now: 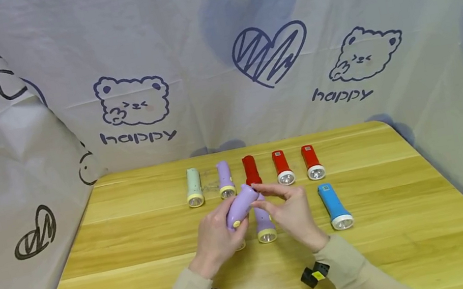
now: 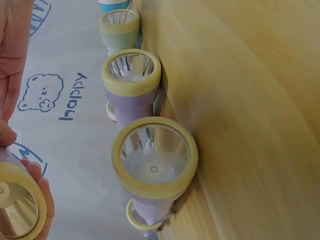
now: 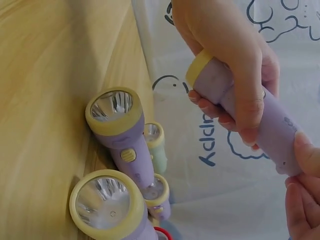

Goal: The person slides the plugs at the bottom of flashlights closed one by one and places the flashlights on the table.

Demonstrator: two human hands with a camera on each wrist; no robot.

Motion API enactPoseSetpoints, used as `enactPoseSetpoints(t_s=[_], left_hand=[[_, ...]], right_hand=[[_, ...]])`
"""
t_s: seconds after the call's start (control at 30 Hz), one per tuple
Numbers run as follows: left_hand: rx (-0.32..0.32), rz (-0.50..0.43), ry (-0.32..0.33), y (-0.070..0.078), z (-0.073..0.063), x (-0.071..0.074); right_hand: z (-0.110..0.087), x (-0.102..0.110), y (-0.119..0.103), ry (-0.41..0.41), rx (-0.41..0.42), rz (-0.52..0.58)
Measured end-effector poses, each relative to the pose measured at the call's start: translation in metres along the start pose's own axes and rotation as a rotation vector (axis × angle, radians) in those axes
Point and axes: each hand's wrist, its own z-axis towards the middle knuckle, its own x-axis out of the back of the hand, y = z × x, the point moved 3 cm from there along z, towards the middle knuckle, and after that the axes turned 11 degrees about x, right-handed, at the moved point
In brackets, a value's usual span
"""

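My left hand (image 1: 218, 240) grips a lilac flashlight (image 1: 242, 206) round its head end, raised above the table and tilted with its tail up to the right. The right hand (image 1: 294, 213) pinches the tail between thumb and fingers. In the right wrist view, the left thumb and fingers wrap the body of this flashlight (image 3: 277, 125), while the right fingertips (image 3: 302, 150) touch its tail. Its yellow-rimmed lens (image 2: 20, 202) faces the camera in the left wrist view. Below the hands lies another lilac flashlight (image 1: 264, 221). A further flashlight (image 1: 241, 246) is mostly hidden under my left hand.
Along the back lie a mint flashlight (image 1: 194, 187), a lilac flashlight (image 1: 225, 179), a dark red flashlight (image 1: 250, 168) and two red flashlights (image 1: 281, 164) (image 1: 310, 159). A blue flashlight (image 1: 334, 204) lies to the right on the wooden table (image 1: 413, 226). Printed cloth (image 1: 192, 27) hangs behind.
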Motion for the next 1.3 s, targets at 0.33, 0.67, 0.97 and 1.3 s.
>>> enactPoseSetpoints(t_s=[0.33, 0.67, 0.97, 1.3], left_hand=[[-0.007, -0.029, 0.003, -0.002, -0.002, 0.002], [-0.005, -0.053, 0.011, -0.002, 0.001, 0.002], [0.010, -0.058, 0.005, -0.002, -0.002, -0.003], [0.024, -0.054, -0.024, -0.002, -0.003, -0.007]], right_hand=[[-0.002, -0.003, 0.001, -0.054, 0.034, 0.003], [0.003, -0.005, 0.000, -0.083, 0.084, 0.015], [0.001, -0.006, 0.005, -0.005, 0.061, 0.055], [-0.005, -0.004, 0.010, 0.024, 0.082, 0.020]])
